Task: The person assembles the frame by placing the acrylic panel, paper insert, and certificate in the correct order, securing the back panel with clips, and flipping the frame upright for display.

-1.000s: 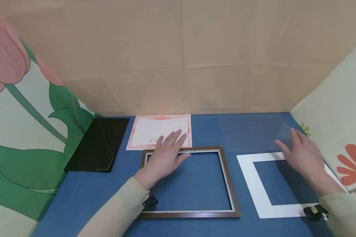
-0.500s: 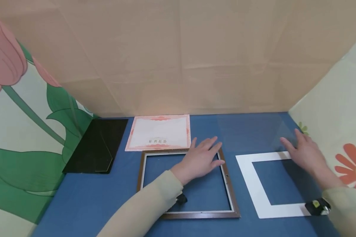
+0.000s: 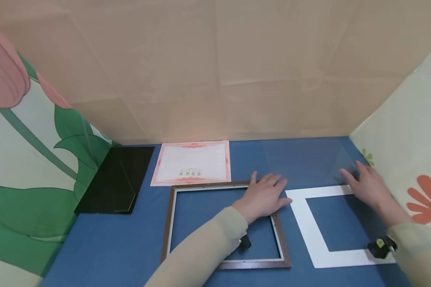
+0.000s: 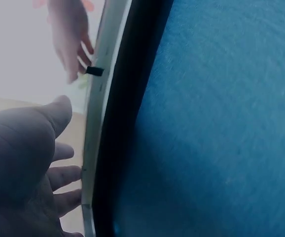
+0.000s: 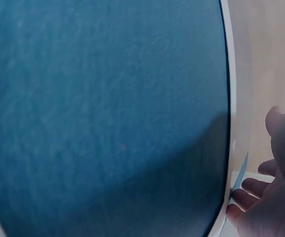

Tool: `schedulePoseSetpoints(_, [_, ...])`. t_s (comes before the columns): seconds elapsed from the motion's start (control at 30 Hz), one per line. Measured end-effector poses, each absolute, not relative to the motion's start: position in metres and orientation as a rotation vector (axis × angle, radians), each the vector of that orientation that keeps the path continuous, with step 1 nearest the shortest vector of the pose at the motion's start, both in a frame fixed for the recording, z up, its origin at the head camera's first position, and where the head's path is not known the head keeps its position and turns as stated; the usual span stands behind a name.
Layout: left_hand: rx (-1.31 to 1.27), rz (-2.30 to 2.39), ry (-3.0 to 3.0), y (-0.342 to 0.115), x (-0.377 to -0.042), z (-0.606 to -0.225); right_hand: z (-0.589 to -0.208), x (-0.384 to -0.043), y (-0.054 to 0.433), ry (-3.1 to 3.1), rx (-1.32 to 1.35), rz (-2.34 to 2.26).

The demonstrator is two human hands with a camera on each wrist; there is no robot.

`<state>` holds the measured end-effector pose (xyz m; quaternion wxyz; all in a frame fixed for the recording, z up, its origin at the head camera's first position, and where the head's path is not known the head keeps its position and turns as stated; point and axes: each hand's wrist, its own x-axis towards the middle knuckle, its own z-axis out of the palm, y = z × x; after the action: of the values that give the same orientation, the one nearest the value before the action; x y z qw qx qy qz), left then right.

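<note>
My left hand [image 3: 263, 196] is over the far right corner of a brown picture frame [image 3: 167, 227], its fingers extended and spread. In the left wrist view the fingers [image 4: 66, 177] appear close beside the frame's edge [image 4: 97, 108]; contact is unclear. My right hand [image 3: 368, 187] hovers or rests at the far right part of a white mat board [image 3: 310, 231], fingers fairly straight. Its fingertips come near the right front corner of a clear sheet [image 3: 301, 159]. The right wrist view shows the fingers [image 5: 246, 197] beside the mat's edge [image 5: 232, 98]; whether they touch is unclear.
A certificate [image 3: 192, 159] with a pink-red border lies behind the frame. At the left lies a black panel [image 3: 118, 175]. The blue tabletop [image 3: 104, 247] meets a tan backdrop [image 3: 215, 79] and printed side walls.
My left hand has moved right, from the certificate's near edge across the frame to its far right corner. The right hand has shifted slightly right, staying beside the mat. The objects keep their places.
</note>
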<state>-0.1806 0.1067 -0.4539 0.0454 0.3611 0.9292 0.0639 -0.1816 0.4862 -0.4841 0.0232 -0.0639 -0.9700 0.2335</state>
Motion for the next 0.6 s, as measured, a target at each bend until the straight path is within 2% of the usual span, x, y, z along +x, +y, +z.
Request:
schedulePoseSetpoints(0.37, [1.107, 0.042, 2.868, 0.11, -0.176, -0.463, -0.477, -0.181, 0.49, -3.036, -0.225, 0.659])
schedulePoseSetpoints(0.6, [1.081, 0.03, 2.874, 0.11, -0.177, -0.465, -0.462, -0.18, 0.496, -3.035, -0.315, 1.049])
